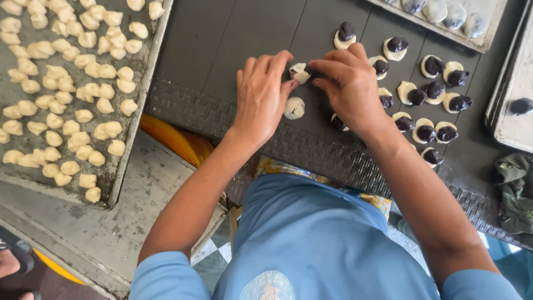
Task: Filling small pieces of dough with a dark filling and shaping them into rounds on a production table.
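Observation:
My left hand (261, 94) and my right hand (347, 83) meet over a dark woven table mat (233, 33), fingertips pinching a pale dough piece with dark filling (300, 71) between them. Just below it lies a plain flattened dough round (294, 108) on the mat. To the right of my right hand sit several dough rounds topped with dark filling balls (427, 100), and one more stands farther back (345, 35). My right wrist hides part of one round (337, 123).
A metal tray (125, 144) on the left holds several small pale dough lumps (61, 83). A tray at the top right (488, 33) carries wrapped pieces. Another tray (513, 111) sits at the far right, and a crumpled green cloth (516, 189) lies below it.

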